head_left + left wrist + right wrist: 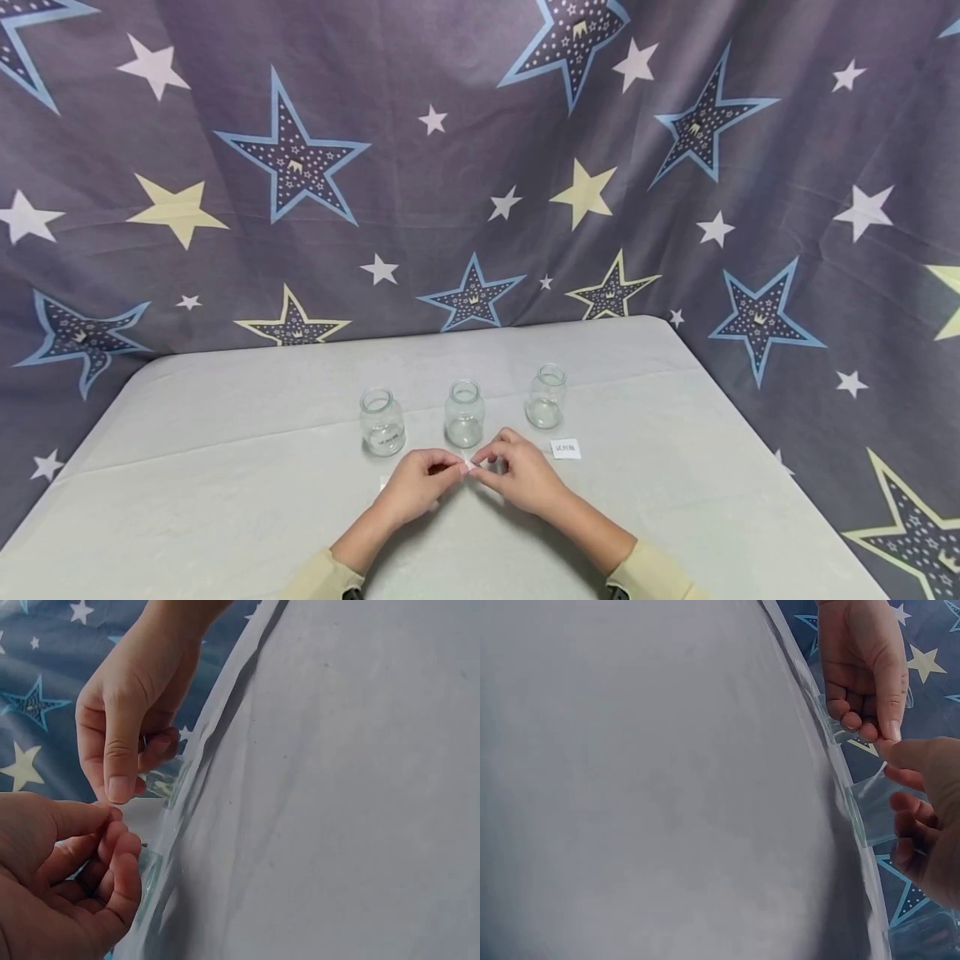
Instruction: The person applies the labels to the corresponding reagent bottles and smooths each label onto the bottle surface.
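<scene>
In the head view my left hand (422,482) and right hand (521,472) meet fingertip to fingertip over the table. Between them they pinch a small white paper label (468,466), mostly hidden by the fingers. The label (144,814) shows behind the fingertips in the left wrist view; a thin white strip (874,778) shows below them in the right wrist view. Just beyond the hands stands the middle glass jar (464,417), upright and without a lid. The left glass jar (382,425) bears a label with dark print.
A right glass jar (547,398) stands farther back. In front of it lies a white printed label (566,449). A white scrap (384,482) shows partly behind the left hand. Pale cloth covers the table (247,467), and a star-patterned curtain (405,192) hangs behind and beside it.
</scene>
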Demonstrator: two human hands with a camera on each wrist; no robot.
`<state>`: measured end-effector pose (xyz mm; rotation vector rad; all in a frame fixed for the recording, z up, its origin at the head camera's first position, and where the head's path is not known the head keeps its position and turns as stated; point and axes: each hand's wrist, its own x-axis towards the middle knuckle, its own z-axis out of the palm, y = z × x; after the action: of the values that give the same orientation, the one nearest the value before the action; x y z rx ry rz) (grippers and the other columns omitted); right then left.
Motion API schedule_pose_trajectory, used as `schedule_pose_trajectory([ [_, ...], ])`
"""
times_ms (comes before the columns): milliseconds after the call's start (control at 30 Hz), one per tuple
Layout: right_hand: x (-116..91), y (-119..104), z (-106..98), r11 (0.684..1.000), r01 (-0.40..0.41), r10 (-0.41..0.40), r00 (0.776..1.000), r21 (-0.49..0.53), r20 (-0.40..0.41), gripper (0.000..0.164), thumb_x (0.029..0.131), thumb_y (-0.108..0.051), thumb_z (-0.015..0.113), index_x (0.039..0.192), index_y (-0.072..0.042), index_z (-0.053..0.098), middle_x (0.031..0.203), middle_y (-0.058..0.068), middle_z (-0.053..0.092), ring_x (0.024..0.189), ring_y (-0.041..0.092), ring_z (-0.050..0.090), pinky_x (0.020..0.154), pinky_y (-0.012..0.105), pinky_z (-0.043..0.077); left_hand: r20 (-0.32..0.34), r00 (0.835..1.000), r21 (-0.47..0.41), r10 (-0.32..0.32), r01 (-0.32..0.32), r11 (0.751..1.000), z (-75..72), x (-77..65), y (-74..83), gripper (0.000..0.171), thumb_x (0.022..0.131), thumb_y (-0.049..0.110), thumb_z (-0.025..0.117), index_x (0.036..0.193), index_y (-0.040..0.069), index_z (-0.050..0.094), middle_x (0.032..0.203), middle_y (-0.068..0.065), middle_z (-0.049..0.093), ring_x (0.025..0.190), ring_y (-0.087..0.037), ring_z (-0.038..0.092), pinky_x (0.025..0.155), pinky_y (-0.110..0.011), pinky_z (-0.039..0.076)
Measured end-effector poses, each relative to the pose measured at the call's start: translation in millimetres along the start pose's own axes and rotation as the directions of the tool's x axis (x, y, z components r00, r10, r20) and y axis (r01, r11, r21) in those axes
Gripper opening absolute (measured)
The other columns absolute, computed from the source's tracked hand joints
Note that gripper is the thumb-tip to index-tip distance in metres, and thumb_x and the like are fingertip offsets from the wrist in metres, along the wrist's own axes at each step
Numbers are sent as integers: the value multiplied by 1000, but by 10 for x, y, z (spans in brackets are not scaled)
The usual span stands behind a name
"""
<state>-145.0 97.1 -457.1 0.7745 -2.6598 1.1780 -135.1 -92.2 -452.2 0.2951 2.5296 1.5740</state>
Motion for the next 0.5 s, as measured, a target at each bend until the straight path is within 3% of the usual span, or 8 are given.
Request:
schedule_pose_trajectory([
  [200,-7,3,-14,997,-1,-1,1000,75,25,10,83,-22,71,89,-15,71,81,-1,58,62,0,45,56,16,42,1,1000,-35,16,-16,999,4,10,-15,18,86,20,66,90,3,70,75,-11,67,65,-8,55,57,-19,45],
  [500,-11,-16,-17,992,8,-10,1000,125,15,12,85,-23,69,89,-13,73,77,-5,57,60,-4,44,53,16,42,-13,1000,-132,-5,4,991,1,23,-37,20,85,18,67,91,-1,70,79,-14,68,64,-6,58,58,-19,47],
])
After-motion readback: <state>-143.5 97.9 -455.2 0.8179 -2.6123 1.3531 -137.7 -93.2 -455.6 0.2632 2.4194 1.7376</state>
